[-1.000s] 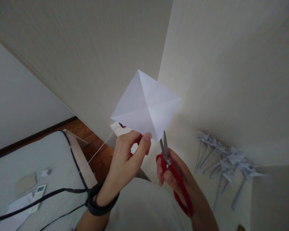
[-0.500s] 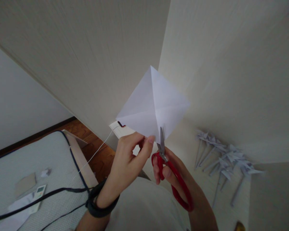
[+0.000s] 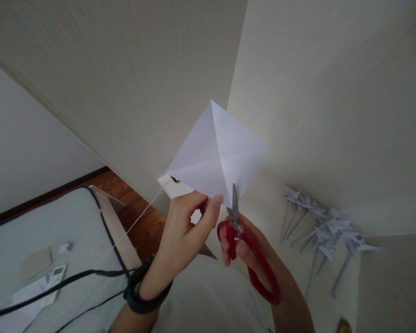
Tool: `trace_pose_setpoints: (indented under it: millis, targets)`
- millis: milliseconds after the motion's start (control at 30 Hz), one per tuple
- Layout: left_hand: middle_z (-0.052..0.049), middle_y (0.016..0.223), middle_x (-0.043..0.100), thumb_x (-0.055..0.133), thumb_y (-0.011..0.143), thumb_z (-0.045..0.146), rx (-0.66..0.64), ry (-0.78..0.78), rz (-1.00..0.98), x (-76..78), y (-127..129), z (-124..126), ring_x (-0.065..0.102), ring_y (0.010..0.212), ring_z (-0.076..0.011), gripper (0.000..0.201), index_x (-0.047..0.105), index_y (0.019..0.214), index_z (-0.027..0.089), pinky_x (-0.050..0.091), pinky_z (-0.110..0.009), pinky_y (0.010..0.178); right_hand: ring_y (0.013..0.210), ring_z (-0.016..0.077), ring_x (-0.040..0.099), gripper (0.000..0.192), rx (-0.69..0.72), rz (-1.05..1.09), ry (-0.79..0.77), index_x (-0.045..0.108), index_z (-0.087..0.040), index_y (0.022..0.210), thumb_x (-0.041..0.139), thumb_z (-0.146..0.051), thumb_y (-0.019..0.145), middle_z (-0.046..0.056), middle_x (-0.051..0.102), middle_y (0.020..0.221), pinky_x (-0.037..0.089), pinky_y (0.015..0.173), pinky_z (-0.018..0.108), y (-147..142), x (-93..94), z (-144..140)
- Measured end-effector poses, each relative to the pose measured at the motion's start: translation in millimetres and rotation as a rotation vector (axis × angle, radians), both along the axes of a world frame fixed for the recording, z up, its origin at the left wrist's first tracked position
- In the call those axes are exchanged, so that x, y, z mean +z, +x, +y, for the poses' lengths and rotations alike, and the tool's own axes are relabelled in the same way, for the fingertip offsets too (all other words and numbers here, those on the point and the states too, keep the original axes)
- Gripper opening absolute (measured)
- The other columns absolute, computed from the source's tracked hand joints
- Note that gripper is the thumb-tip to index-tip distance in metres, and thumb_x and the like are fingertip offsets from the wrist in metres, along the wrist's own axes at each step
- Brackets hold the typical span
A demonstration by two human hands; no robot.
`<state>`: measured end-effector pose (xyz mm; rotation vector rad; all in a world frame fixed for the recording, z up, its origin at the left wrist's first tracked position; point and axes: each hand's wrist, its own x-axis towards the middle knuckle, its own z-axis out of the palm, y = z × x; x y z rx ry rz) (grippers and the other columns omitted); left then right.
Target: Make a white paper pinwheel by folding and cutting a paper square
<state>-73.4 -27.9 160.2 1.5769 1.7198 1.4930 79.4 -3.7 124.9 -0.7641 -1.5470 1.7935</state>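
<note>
My left hand (image 3: 185, 231) pinches the lower corner of a creased white paper square (image 3: 218, 155), held up like a diamond in front of the wall corner. My right hand (image 3: 253, 252) grips red-handled scissors (image 3: 249, 249). Their blades point upward and meet the paper's bottom corner, right beside my left fingertips. A dark band circles my left wrist.
Several folded white paper pinwheels on sticks (image 3: 321, 231) lie on the pale surface at right. At lower left, a mattress (image 3: 48, 240) carries a remote control (image 3: 53, 277), paper scraps and a black strap (image 3: 55, 289). A white cord (image 3: 142, 215) runs to a wall outlet.
The scissors rose from just below the paper until the blades entered its bottom corner. The paper shifted slightly to the right.
</note>
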Motion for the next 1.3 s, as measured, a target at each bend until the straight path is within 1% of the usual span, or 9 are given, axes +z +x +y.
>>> trace_pose_setpoints:
  millis: [100, 233, 500, 633, 767, 1033, 1133, 1300]
  targets:
    - [0.005, 0.047, 0.047, 0.053, 0.088, 0.020, 0.013, 0.002, 0.005, 0.4, 0.5, -0.5, 0.044, 0.047, -0.0090, 0.037, 0.047, 0.051, 0.019, 0.034, -0.023, 0.047, 0.055, 0.0146, 0.054, 0.033, -0.007, 0.001, 0.002, 0.054, -0.024, 0.083, 0.062, -0.056, 0.085, -0.001, 0.058, 0.070, 0.051, 0.051, 0.028, -0.4, 2.7, -1.9]
    - [0.004, 0.046, 0.047, 0.054, 0.088, 0.023, 0.038, -0.026, -0.007, 0.5, 1.3, -0.6, 0.044, 0.047, -0.0097, 0.038, 0.048, 0.051, 0.019, 0.033, -0.023, 0.046, 0.060, 0.0153, 0.054, 0.035, -0.057, -0.016, 0.008, 0.055, -0.025, 0.084, 0.060, -0.059, 0.086, 0.000, 0.058, 0.070, 0.050, 0.057, 0.027, -0.7, 8.2, -5.6]
    - [0.004, 0.048, 0.046, 0.054, 0.088, 0.021, 0.023, -0.014, -0.032, -1.0, 0.9, -0.6, 0.045, 0.049, -0.0093, 0.038, 0.047, 0.050, 0.019, 0.034, -0.023, 0.048, 0.060, 0.0173, 0.053, 0.033, -0.082, -0.028, -0.002, 0.057, -0.027, 0.082, 0.062, -0.060, 0.084, 0.001, 0.058, 0.071, 0.050, 0.058, 0.029, -0.9, 12.4, -7.8]
    - [0.005, 0.047, 0.045, 0.054, 0.089, 0.021, 0.000, -0.018, -0.050, -1.9, 0.1, -0.5, 0.044, 0.048, -0.0086, 0.039, 0.046, 0.050, 0.019, 0.034, -0.023, 0.049, 0.059, 0.0160, 0.052, 0.033, -0.051, 0.003, -0.025, 0.056, -0.026, 0.082, 0.062, -0.059, 0.084, 0.000, 0.057, 0.072, 0.049, 0.056, 0.027, -0.9, 11.5, -7.0]
    - [0.006, 0.046, 0.043, 0.053, 0.089, 0.021, -0.006, -0.033, -0.067, -1.7, 0.2, -1.0, 0.042, 0.046, -0.0080, 0.040, 0.045, 0.050, 0.019, 0.034, -0.023, 0.049, 0.059, 0.0150, 0.051, 0.034, -0.059, -0.008, -0.033, 0.056, -0.025, 0.083, 0.060, -0.058, 0.086, 0.000, 0.056, 0.072, 0.048, 0.056, 0.027, -0.7, 10.9, -8.0]
    - [0.006, 0.045, 0.042, 0.053, 0.089, 0.020, -0.020, -0.020, -0.090, -1.2, 1.3, -1.8, 0.041, 0.045, -0.0076, 0.041, 0.044, 0.049, 0.019, 0.033, -0.023, 0.048, 0.059, 0.0124, 0.050, 0.037, -0.001, 0.001, -0.010, 0.052, -0.022, 0.081, 0.058, -0.057, 0.088, -0.001, 0.054, 0.072, 0.044, 0.054, 0.025, -1.5, 3.8, -4.8]
    - [0.007, 0.045, 0.042, 0.053, 0.088, 0.020, -0.009, -0.008, -0.084, -0.5, 1.7, -1.2, 0.041, 0.045, -0.0075, 0.040, 0.044, 0.049, 0.019, 0.033, -0.023, 0.048, 0.059, 0.0122, 0.049, 0.039, 0.031, 0.009, -0.007, 0.050, -0.021, 0.078, 0.057, -0.058, 0.089, -0.001, 0.052, 0.070, 0.043, 0.052, 0.024, -2.1, 2.3, -2.5]
    - [0.007, 0.045, 0.041, 0.053, 0.088, 0.020, 0.002, -0.010, -0.073, -1.2, 1.8, -1.4, 0.041, 0.045, -0.0075, 0.040, 0.044, 0.049, 0.019, 0.032, -0.023, 0.047, 0.060, 0.0126, 0.049, 0.040, 0.038, -0.004, -0.012, 0.050, -0.021, 0.078, 0.056, -0.059, 0.089, -0.001, 0.052, 0.069, 0.043, 0.054, 0.025, -1.7, 3.2, -2.1]
